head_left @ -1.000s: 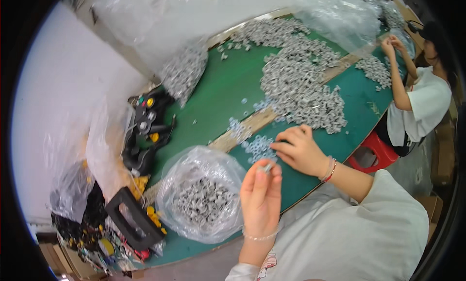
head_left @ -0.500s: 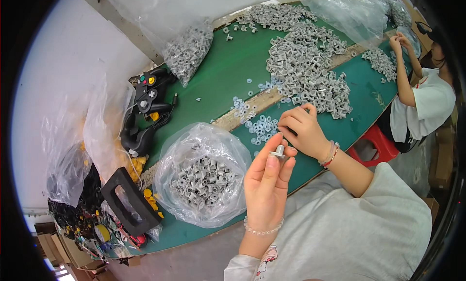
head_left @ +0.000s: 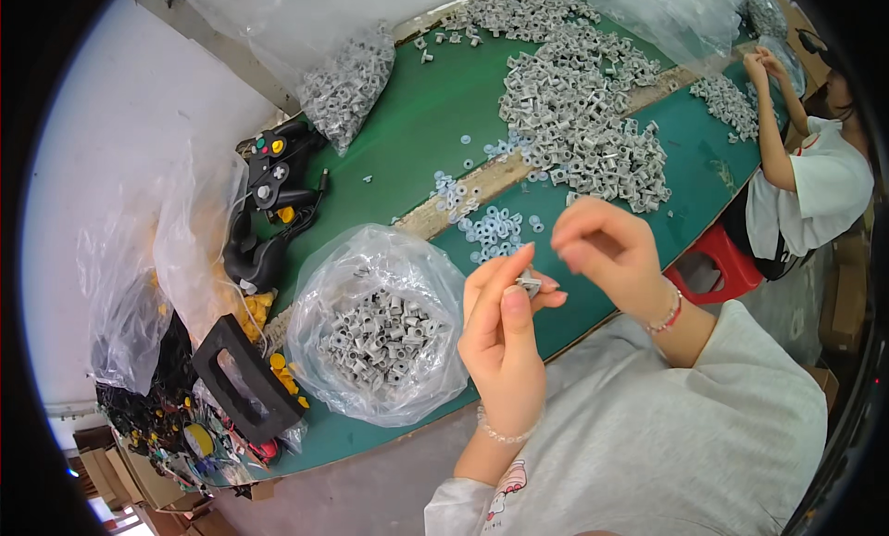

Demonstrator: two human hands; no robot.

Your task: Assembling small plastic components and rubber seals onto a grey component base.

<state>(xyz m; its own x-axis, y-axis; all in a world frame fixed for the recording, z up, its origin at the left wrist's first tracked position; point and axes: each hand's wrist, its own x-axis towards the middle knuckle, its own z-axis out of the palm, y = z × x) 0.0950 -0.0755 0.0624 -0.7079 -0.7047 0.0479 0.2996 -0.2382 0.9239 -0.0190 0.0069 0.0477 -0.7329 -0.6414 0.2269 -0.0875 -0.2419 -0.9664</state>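
My left hand [head_left: 505,351] is closed, pinching a small grey plastic part [head_left: 529,283] between thumb and fingers. Just to its right, my right hand [head_left: 613,256] is raised with its fingers curled together and slightly blurred; whatever they hold, if anything, is hidden. Beyond the hands, small pale-blue translucent rings [head_left: 495,228] lie loosely on the green table [head_left: 407,170]. Farther back spreads a big heap of similar grey plastic parts [head_left: 579,110]. Left of my left hand, an open clear plastic bag [head_left: 310,351] holds many more grey parts.
Black game controllers [head_left: 278,179] and a black foam frame [head_left: 245,378] occupy the left side. A clear bag of grey parts [head_left: 347,91] leans at the back. To the right, a co-worker [head_left: 801,184] handles something near a smaller grey pile [head_left: 727,105]; a red stool [head_left: 718,267] stands close by.
My right hand has moved right and toward me, away from the pale-blue rings. My left hand keeps hold of the grey part, which has tilted. The view has shifted slightly.
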